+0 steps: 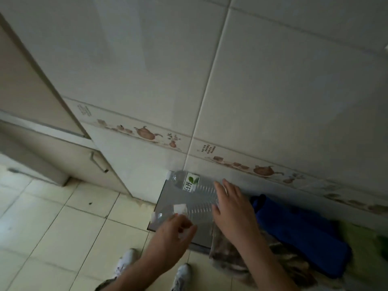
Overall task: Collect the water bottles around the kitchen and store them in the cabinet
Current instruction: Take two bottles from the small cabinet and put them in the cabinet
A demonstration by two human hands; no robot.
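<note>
Two clear water bottles lie side by side on a low grey surface (201, 234) against the tiled wall. The far bottle (189, 182) has a white label with a green leaf, and its cap points left. The near bottle (182, 208) has a plain white label. My right hand (231, 208) is spread flat over the base ends of both bottles, fingers apart. My left hand (174, 232) has curled fingers at the near bottle's neck side. Something pale shows between its fingers, and I cannot make out whether it grips anything.
A blue bag (304, 232) lies to the right on a patterned cloth (231, 259). A beige cabinet with a metal handle (98, 162) stands at the left. Pale floor tiles (63, 227) spread in front, with my white shoes (180, 276) at the bottom.
</note>
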